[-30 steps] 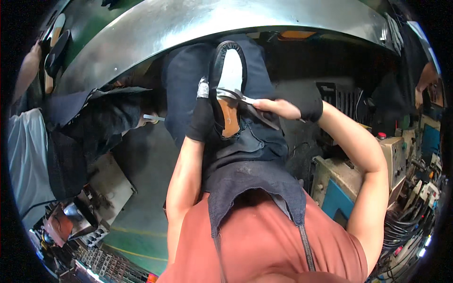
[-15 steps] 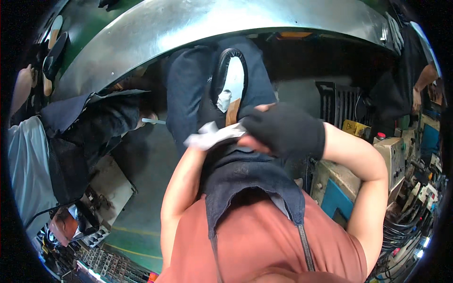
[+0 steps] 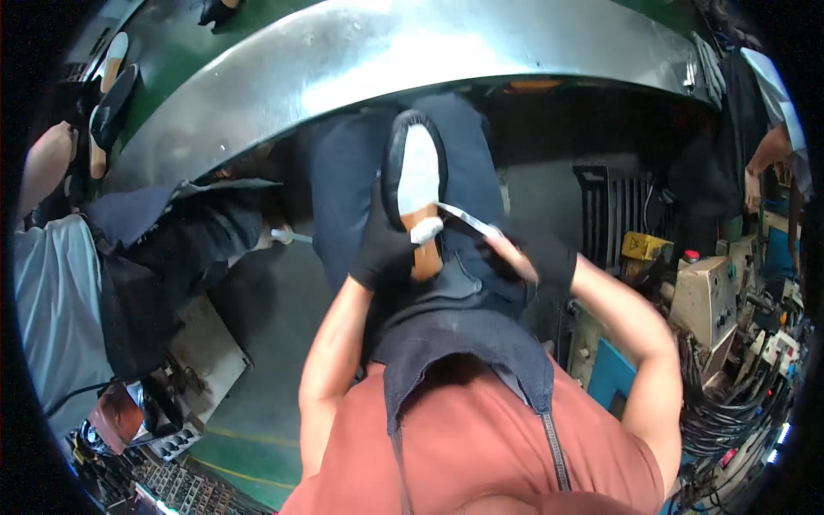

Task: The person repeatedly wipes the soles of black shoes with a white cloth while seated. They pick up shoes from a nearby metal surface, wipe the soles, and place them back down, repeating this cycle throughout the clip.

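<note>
A black shoe [image 3: 393, 163] lies bottom-up over my lap, toe pointing away. Its underside has a white panel [image 3: 419, 167] and a tan heel section [image 3: 426, 257]. My left hand [image 3: 384, 249], in a black glove, is closed around the shoe's left side near the heel; a white wrapping [image 3: 427, 229], apparently on its thumb, lies across the underside. In my right hand [image 3: 528, 253], also black-gloved with bare fingertips and slightly blurred, is a slim white pen-like tool [image 3: 470, 220]. Its tip meets the shoe's right edge, just above the tan section.
A curved metal bench [image 3: 257, 94] spans the far side. At left sits another person [image 3: 60, 283], near several shoe soles or shoes [image 3: 114, 103]. Right of me are a yellow box [image 3: 645, 247], a machine with a red button [image 3: 692, 256] and tangled cables [image 3: 730, 403]. Another person's arm [image 3: 766, 153] shows far right.
My right hand has moved right, away from my left hand, and the white tool shows at the shoe edge. The shoe has shifted slightly nearer, and more of its underside shows.
</note>
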Demonstrator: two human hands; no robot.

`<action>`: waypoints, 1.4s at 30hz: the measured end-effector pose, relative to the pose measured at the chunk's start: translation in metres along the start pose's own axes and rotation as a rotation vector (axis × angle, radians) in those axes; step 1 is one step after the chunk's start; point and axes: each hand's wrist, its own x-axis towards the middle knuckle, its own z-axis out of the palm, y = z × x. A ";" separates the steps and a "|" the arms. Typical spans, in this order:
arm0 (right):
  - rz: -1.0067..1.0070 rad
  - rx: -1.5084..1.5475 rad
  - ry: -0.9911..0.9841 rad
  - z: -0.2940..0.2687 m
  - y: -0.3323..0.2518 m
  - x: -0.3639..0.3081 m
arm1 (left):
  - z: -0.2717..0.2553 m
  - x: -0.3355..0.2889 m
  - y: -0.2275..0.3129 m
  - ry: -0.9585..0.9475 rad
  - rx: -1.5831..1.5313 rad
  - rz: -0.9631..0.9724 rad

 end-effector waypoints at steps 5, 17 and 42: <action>0.330 0.585 0.401 0.095 0.058 -0.016 | 0.006 0.010 0.028 0.028 -0.331 -0.027; 0.457 0.688 0.253 0.032 0.059 0.097 | 0.032 0.403 0.256 -0.229 -0.094 0.373; 0.277 0.916 0.341 0.021 0.045 0.045 | -0.169 -0.027 0.149 0.099 0.099 0.167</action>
